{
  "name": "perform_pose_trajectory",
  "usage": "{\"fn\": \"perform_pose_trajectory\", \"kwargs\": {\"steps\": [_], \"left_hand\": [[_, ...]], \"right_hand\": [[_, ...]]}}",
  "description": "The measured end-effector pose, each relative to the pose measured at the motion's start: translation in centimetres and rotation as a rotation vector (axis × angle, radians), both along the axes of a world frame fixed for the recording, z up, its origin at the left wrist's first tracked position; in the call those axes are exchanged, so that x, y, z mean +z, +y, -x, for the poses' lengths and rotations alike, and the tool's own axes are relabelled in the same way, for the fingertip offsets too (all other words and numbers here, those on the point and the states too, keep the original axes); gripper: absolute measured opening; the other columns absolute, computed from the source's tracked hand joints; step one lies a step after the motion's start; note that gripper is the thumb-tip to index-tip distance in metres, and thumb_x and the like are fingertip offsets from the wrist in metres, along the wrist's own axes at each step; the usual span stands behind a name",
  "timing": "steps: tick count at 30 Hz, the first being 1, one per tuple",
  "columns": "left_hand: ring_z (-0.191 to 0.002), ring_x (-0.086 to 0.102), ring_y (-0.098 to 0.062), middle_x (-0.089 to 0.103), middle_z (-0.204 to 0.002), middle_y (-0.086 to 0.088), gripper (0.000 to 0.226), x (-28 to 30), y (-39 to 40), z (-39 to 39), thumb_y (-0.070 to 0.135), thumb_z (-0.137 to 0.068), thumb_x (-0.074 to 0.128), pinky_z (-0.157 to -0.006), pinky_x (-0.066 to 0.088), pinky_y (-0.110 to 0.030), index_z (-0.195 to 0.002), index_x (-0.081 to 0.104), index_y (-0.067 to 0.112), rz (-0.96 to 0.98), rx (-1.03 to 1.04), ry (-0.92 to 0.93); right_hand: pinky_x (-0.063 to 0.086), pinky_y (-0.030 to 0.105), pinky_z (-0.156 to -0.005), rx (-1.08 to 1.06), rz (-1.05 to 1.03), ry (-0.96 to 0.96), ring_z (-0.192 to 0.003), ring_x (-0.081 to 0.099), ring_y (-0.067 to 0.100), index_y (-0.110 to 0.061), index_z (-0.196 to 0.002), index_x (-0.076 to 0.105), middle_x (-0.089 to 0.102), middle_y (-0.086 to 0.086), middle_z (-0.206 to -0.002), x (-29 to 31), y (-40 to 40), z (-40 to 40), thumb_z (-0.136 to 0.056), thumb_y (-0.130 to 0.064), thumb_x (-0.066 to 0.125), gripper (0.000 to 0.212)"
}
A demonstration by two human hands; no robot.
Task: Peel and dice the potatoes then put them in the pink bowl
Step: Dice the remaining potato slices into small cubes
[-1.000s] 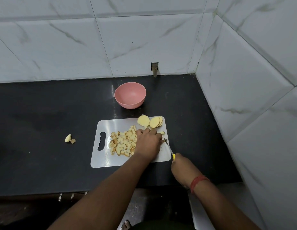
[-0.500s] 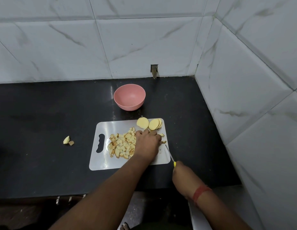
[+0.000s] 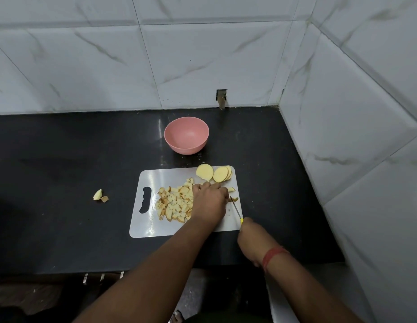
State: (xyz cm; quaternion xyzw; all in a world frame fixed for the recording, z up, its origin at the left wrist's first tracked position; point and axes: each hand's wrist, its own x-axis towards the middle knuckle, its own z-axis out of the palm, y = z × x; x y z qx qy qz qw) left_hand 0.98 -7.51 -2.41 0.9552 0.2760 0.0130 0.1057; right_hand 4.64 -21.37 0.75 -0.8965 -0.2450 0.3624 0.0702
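Note:
A white cutting board (image 3: 147, 227) lies on the black counter. A pile of diced potato (image 3: 175, 202) covers its middle. Several round potato slices (image 3: 214, 173) lie at its far right corner. My left hand (image 3: 210, 201) is curled over potato pieces right of the pile; what it holds is hidden. My right hand (image 3: 251, 238) grips a knife (image 3: 236, 209) with a yellow handle, its blade on the board beside my left hand. The empty pink bowl (image 3: 186, 135) stands behind the board.
Two potato scraps (image 3: 100, 196) lie on the counter left of the board. Tiled walls close the back and right side. The counter's front edge runs just below the board.
The knife and my right hand shifted slightly back toward me along the board's right edge. My left hand stays on the potato pieces.

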Motion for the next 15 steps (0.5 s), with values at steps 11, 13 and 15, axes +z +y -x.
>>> {"fn": "perform_pose_trajectory", "kwargs": {"steps": [11, 13, 15], "left_hand": [[-0.112, 0.050, -0.018, 0.063, -0.119, 0.006, 0.019, 0.2, 0.2, -0.1, 0.034, -0.100, 0.056, -0.101, 0.029, -0.042, -0.113, 0.069, 0.031, 0.060, 0.021, -0.016], [-0.113, 0.049, -0.018, 0.060, -0.120, 0.006, 0.019, 0.1, 0.3, 0.0, 0.034, -0.098, 0.058, -0.100, 0.030, -0.042, -0.114, 0.070, 0.031, 0.080, 0.058, -0.016], [-0.114, 0.048, -0.019, 0.059, -0.120, 0.006, 0.019, 0.1, 0.4, 0.1, 0.033, -0.097, 0.059, -0.100, 0.031, -0.042, -0.112, 0.071, 0.031, 0.101, 0.083, -0.014]], "right_hand": [[0.042, 0.029, -0.073, 0.027, -0.089, 0.006, -0.099, 0.061, 0.031, -0.007, -0.111, 0.046, 0.060, 0.015, -0.109, 0.1, -2.5, 0.3, -0.100, -0.013, 0.035, 0.017], [0.043, 0.029, -0.068, -0.014, -0.100, -0.027, -0.092, 0.063, 0.030, -0.011, -0.099, 0.043, 0.062, 0.015, -0.105, 0.1, -1.9, 0.3, -0.099, -0.011, 0.036, 0.007], [0.042, 0.030, -0.067, -0.001, -0.092, -0.023, -0.092, 0.063, 0.030, -0.010, -0.102, 0.043, 0.062, 0.014, -0.105, -0.1, -1.3, 0.4, -0.098, -0.012, 0.037, 0.008]]}}
